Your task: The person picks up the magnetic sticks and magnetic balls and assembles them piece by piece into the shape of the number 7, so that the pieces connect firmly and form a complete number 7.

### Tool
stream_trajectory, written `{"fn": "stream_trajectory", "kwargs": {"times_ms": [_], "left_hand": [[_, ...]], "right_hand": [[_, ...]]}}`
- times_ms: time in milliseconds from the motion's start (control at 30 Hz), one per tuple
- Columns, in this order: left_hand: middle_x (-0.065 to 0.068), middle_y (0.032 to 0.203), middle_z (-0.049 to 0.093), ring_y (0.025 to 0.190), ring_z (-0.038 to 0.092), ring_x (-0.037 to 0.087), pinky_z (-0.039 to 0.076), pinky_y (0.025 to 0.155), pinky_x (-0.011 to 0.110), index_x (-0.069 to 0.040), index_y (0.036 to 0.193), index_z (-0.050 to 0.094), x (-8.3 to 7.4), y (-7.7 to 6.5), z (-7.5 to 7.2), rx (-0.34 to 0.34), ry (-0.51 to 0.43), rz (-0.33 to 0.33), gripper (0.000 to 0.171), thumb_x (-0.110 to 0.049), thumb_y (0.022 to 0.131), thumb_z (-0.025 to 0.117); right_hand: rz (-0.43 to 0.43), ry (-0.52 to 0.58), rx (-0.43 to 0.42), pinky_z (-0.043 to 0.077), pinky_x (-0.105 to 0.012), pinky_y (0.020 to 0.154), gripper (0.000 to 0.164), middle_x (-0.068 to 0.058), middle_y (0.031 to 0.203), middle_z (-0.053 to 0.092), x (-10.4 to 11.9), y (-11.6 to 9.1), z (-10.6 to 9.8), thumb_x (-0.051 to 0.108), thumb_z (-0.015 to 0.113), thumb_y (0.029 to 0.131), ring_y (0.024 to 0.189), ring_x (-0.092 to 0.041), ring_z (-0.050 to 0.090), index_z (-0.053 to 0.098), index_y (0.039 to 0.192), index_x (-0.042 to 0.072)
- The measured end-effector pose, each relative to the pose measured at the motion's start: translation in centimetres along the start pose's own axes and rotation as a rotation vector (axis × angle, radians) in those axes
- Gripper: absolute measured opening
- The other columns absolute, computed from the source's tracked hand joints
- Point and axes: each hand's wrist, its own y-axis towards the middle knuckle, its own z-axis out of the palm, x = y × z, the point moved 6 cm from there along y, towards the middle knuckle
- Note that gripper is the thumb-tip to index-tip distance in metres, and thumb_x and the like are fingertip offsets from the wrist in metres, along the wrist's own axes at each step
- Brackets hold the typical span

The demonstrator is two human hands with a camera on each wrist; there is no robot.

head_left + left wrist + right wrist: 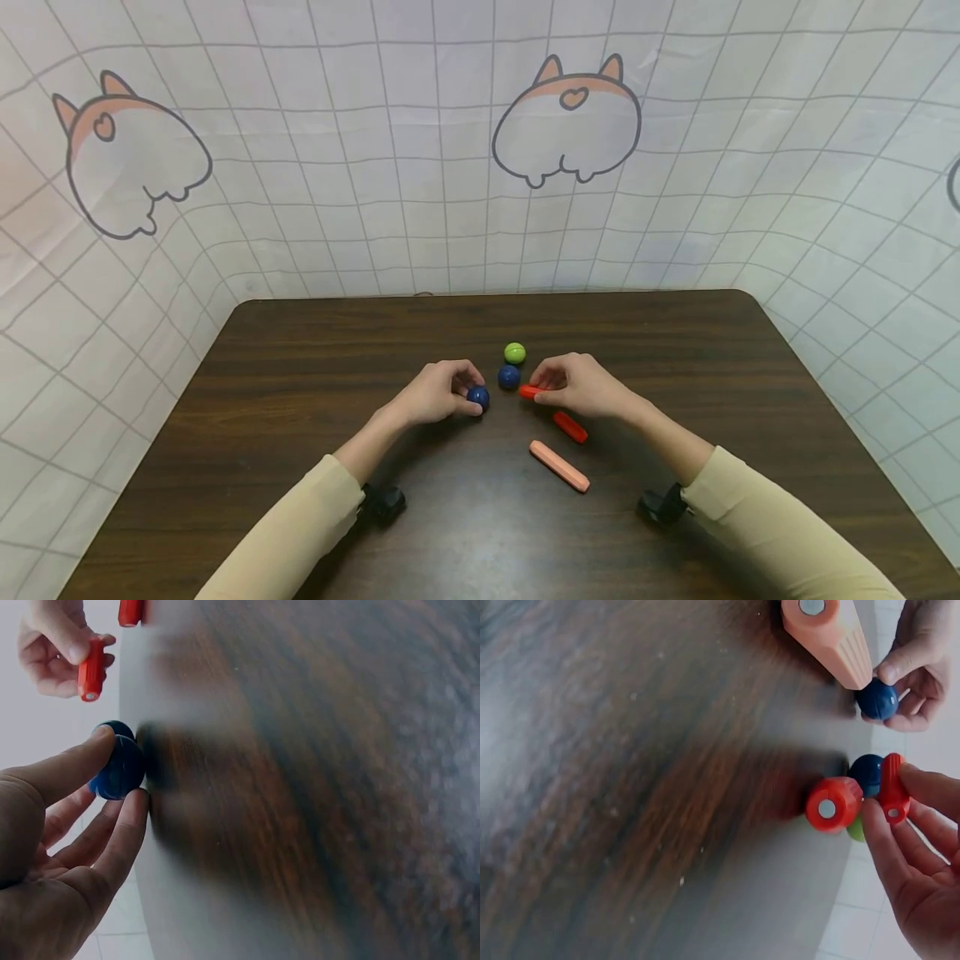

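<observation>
My left hand (438, 392) pinches a dark blue ball (478, 397) between thumb and fingers, low over the table. To the right, my right hand (588, 385) holds a short red ridged stick (531, 391) by its sides. Between the hands stands another blue ball (509, 377), close to the tip of the held stick; I cannot tell whether they touch. Behind that ball is a lime green ball (514, 353). A second red stick (832, 804), with a round silvery disc in its end, lies on the table below my right hand.
Nearer to me a longer peach stick (559, 467) lies slantwise on the dark wood-grain table (315, 358). A white grid-patterned sheet (405, 167) with animal drawings hangs behind the table and along its sides. Each wrist carries a black camera (386, 504).
</observation>
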Motion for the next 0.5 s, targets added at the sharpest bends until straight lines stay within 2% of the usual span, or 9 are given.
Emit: {"fn": "stream_trajectory", "kwargs": {"times_ms": [500], "left_hand": [[0.002,0.099,0.066,0.089,0.060,0.016,0.053,0.081,0.032,-0.009,0.111,0.069,-0.9,0.2,0.8,0.018,0.027,0.044,0.030,-0.015,0.087,0.085]], "right_hand": [[-0.045,0.018,-0.022,0.055,-0.036,0.082,0.011,0.008,0.096,0.073,0.1,0.8,1.3,0.019,0.078,0.094,0.089,-0.011,0.067,0.077,0.103,0.014]]}}
